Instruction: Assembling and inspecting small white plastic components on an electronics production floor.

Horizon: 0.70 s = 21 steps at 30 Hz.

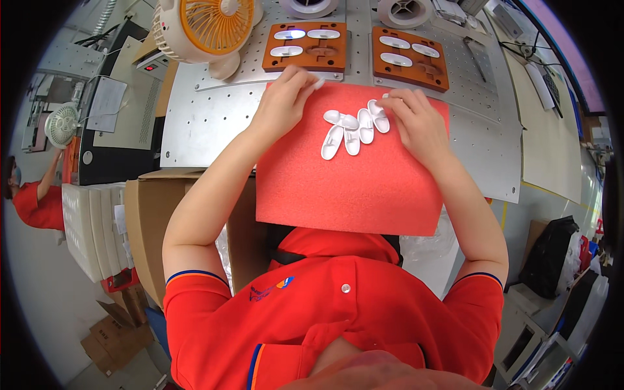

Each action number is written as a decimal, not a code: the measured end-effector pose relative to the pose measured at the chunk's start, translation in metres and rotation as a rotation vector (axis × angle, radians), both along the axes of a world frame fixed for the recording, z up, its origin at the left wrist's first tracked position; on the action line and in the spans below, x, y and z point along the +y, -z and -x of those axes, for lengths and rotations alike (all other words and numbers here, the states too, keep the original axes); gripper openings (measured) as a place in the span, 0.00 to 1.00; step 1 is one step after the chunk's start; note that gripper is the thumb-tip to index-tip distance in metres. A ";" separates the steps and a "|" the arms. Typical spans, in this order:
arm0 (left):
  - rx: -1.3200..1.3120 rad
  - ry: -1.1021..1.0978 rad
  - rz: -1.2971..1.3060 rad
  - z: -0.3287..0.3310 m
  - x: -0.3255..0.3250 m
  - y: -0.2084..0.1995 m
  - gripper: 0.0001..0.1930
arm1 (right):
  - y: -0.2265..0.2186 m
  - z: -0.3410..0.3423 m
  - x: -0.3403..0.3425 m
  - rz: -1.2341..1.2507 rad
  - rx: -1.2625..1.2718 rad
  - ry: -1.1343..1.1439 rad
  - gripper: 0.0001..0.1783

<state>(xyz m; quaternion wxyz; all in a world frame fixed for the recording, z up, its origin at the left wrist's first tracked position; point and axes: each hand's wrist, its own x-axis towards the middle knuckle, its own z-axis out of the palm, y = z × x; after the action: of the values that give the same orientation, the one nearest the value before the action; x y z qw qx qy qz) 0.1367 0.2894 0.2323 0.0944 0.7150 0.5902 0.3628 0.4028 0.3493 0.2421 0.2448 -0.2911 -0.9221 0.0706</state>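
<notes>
My left hand (284, 101) pinches a small white plastic piece (319, 84) at the upper left of a red foam sheet (325, 195), just below the left orange-brown fixture block (273, 57). At the sheet's upper right, my right hand (418, 123) has its fingertips closed on another small white piece (385, 95), mostly hidden. Between my hands lie several oval white plastic shells (332, 142), some with their hollow side up. The left block and the right fixture block (416, 78) each hold three white oval pieces; the lower right recess in each shows bare.
An orange and white fan (224, 26) stands left of the blocks on the perforated metal table (185, 130). Two spools (404, 12) sit at the back. A cardboard box (146, 221) is left of my lap. Another person (39, 201) is at the far left.
</notes>
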 end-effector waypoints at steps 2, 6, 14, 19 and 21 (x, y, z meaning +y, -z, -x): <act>0.081 -0.008 -0.138 -0.001 0.024 0.002 0.06 | -0.011 -0.001 0.010 -0.126 -0.064 -0.134 0.13; 0.403 -0.062 -0.299 0.000 0.068 0.012 0.10 | -0.009 -0.010 0.028 -0.185 -0.187 -0.392 0.12; 0.583 -0.112 -0.140 -0.009 0.060 0.020 0.21 | -0.008 -0.030 0.054 -0.014 0.228 0.046 0.07; 0.696 -0.160 -0.114 -0.016 0.061 0.017 0.15 | 0.016 -0.039 0.095 -0.085 0.061 0.272 0.13; 0.695 -0.150 -0.162 -0.015 0.063 0.021 0.15 | 0.024 -0.039 0.097 -0.105 -0.004 0.284 0.14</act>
<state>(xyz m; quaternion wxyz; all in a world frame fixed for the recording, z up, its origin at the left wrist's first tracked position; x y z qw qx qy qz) 0.1517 0.3524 0.2110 -0.1958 0.7554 0.6072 0.1496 0.4419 0.4458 0.2178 0.2653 -0.4055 -0.8746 -0.0137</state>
